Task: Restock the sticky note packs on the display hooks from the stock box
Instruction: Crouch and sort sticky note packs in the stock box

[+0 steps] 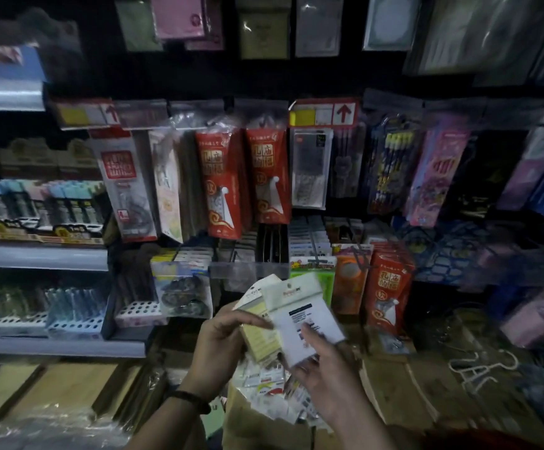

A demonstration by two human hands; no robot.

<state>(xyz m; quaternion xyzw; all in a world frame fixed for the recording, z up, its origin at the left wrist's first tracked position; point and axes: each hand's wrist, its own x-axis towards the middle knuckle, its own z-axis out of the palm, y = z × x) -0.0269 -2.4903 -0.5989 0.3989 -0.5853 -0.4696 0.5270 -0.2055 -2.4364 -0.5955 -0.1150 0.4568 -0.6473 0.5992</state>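
I am looking at a stationery shop. A dark display wall carries rows of sealed goods hanging from hooks (276,180): red packs (222,190), pencil packs (390,164), and notepads (179,17) in clear sleeves along the top edge. Price tag holders (324,113) with yellow labels and red arrows sit on the rail above the hooks. On the left, shelves (40,256) with pale blue front edges hold display trays (36,206) of small boxed goods standing in ranks. Under the hanging rows, small cards (309,241) stand filed in dense lines. An open cardboard stock box (251,423) at the bottom edge is full of packets. The sticky note packs (309,319) above it carry a punched hang tab and a printed label.
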